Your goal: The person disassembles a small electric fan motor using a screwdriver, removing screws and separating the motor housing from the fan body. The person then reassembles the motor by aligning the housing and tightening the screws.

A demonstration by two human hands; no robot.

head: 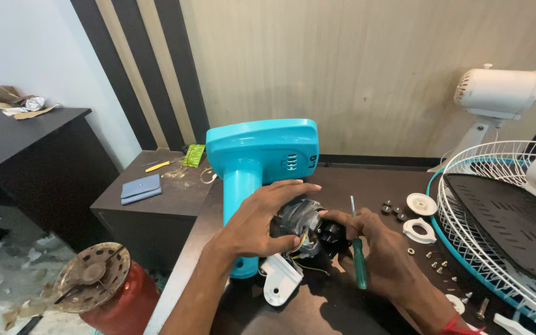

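- Left hand (262, 220) clasps the fan motor (302, 224) on the dark table (342, 180), beside the turquoise housing (262, 152).
- Right hand (383, 254) grips a green screwdriver (358, 260), fingertips touching the motor.
- Screws (438, 265) lie near the wire guard (497, 186).

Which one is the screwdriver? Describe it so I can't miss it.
Start at the big turquoise fan housing on the dark table. Just right of it, the right hand holds the screwdriver: a slim upright tool, the only one with a green handle.
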